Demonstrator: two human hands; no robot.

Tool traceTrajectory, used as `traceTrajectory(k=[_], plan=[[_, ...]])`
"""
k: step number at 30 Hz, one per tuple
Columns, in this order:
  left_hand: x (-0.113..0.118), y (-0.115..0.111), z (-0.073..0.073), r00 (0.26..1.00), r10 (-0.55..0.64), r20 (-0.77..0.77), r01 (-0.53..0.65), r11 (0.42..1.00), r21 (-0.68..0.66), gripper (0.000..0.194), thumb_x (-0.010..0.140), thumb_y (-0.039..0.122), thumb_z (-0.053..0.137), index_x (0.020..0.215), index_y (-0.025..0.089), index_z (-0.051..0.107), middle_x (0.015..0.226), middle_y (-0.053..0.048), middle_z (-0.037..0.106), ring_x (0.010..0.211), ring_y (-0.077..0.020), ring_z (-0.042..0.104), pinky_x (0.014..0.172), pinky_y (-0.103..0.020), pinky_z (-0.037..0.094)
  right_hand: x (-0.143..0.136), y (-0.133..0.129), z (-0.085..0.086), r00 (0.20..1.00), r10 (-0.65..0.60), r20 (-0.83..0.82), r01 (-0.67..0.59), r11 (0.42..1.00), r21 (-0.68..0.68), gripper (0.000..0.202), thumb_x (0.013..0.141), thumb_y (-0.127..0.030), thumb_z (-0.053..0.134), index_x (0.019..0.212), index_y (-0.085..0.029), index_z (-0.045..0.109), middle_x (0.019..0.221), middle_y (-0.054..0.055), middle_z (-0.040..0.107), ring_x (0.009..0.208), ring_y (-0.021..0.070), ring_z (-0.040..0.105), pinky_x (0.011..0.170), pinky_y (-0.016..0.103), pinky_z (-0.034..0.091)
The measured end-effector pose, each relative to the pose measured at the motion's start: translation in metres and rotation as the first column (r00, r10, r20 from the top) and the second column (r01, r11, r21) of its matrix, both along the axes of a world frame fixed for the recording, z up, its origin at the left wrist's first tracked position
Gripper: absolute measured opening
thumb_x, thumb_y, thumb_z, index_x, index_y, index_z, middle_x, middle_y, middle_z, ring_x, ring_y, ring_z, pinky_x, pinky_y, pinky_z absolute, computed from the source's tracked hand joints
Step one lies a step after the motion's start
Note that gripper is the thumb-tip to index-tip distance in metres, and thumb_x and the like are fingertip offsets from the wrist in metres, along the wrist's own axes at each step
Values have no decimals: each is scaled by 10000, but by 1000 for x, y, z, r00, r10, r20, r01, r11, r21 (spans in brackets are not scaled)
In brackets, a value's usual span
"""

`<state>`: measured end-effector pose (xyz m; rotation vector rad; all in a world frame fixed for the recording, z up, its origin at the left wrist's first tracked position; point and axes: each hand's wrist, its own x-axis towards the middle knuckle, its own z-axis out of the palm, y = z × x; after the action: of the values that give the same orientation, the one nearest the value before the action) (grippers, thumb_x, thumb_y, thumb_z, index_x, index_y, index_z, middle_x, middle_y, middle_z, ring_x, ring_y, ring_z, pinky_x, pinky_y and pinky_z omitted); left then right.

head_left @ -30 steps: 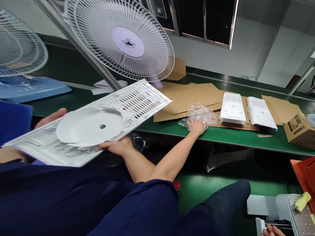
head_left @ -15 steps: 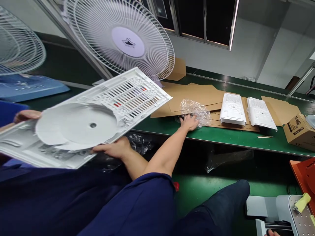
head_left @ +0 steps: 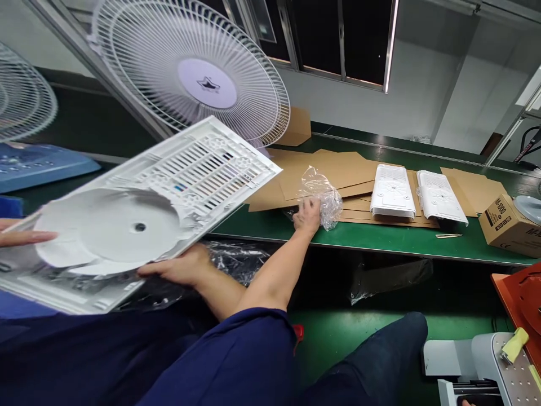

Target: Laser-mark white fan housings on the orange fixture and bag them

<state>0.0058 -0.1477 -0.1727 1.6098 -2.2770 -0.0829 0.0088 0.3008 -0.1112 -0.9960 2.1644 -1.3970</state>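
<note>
My left hand (head_left: 307,217) is closed on a crumpled clear plastic bag (head_left: 330,204) at the near edge of the green bench. Only a fingertip of my right hand (head_left: 466,402) shows at the bottom edge, by the black slot of a grey-white part (head_left: 486,361) with a dotted face; its grip is hidden. To the left, a co-worker's two hands hold a white slatted plastic panel (head_left: 139,214) with a round recess. One of these hands (head_left: 186,266) supports its near edge; the other (head_left: 25,237) lies at its left end.
Cardboard sheets (head_left: 325,175) lie on the bench (head_left: 355,239) with two white covers (head_left: 393,192) on them. A carton (head_left: 507,225) stands at the right. A large white fan (head_left: 207,84) rises at the back left. A yellow-handled tool (head_left: 514,345) rests on the grey-white part.
My left hand has closed from spread fingers onto the plastic bag and shifted slightly left, bunching it. The co-worker's panel has moved left and down. The whole view has turned a little.
</note>
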Motion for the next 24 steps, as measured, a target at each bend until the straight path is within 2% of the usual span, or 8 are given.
traceTrajectory(k=[7, 12, 14, 15, 16, 18, 20, 24], plan=[[7, 15, 7, 994, -109, -4, 109, 992, -66, 619, 1048, 326, 515, 1654, 278, 398, 1779, -223, 259, 1635, -452, 216, 963, -530, 604, 2, -25, -7, 998, 49, -38, -47, 998, 39, 776, 900, -850, 475, 680, -116, 591, 648, 14, 595, 813, 156, 815, 627, 236, 330], [-17, 13, 18, 928, -372, -33, 372, 916, 150, 778, 958, 192, 506, 1703, 392, 406, 1748, -115, 425, 1617, -381, 337, 1162, -576, 491, 131, -245, 76, 952, 233, -199, -241, 971, -13, 924, 1058, -697, -45, 729, -4, 470, 665, 7, 560, 742, 143, 780, 719, 463, 120], [-29, 13, 16, 885, -464, -36, 460, 861, 219, 709, 925, 215, 523, 1617, 369, 561, 1653, -89, 563, 1565, -351, 432, 1238, -539, 422, 176, -321, 106, 888, 397, -230, -432, 893, -125, 664, 901, -799, 551, 743, -173, 709, 590, -80, 502, 585, 192, 755, 605, 184, 242], [-35, 13, 15, 874, -485, -36, 480, 846, 231, 641, 928, 249, 525, 1552, 350, 635, 1603, -79, 615, 1528, -337, 484, 1255, -508, 404, 185, -336, 113, 833, 481, -273, -543, 808, -231, 376, 856, -651, 736, 862, -279, 788, 604, -117, 520, 605, 181, 765, 544, 163, 298], [-39, 13, 13, 870, -491, -37, 485, 842, 234, 561, 947, 298, 517, 1478, 326, 696, 1546, -76, 662, 1475, -325, 540, 1250, -473, 409, 182, -332, 115, 825, 502, -259, -560, 789, -253, 235, 807, -565, 805, 885, -344, 810, 598, -139, 524, 619, 200, 775, 496, 176, 349], [-44, 13, 9, 879, -475, -40, 471, 851, 233, 468, 1015, 429, 456, 1320, 270, 773, 1392, -95, 745, 1333, -318, 643, 1175, -418, 468, 144, -266, 103, 966, 231, -114, -247, 956, -161, 434, 808, -672, 721, 730, -246, 755, 613, -86, 550, 689, 268, 802, 504, 265, 420], [-44, 12, 6, 907, -421, -31, 417, 880, 228, 544, 1044, 591, 409, 1146, 228, 802, 1166, -129, 793, 1167, -339, 708, 1056, -408, 527, 80, -153, 75, 1000, 10, -26, -11, 999, -46, 600, 864, -655, 549, 717, -83, 655, 757, 47, 630, 841, 241, 822, 600, 297, 393], [-33, 9, 2, 964, -267, -9, 264, 945, 191, 570, 999, 652, 507, 1262, 206, 745, 1124, -176, 780, 1115, -399, 717, 956, -448, 547, -33, 44, 23, 970, -234, 69, 239, 969, -66, 307, 863, -495, 670, 714, -240, 755, 708, 7, 627, 898, 384, 816, 487, 382, 466]])
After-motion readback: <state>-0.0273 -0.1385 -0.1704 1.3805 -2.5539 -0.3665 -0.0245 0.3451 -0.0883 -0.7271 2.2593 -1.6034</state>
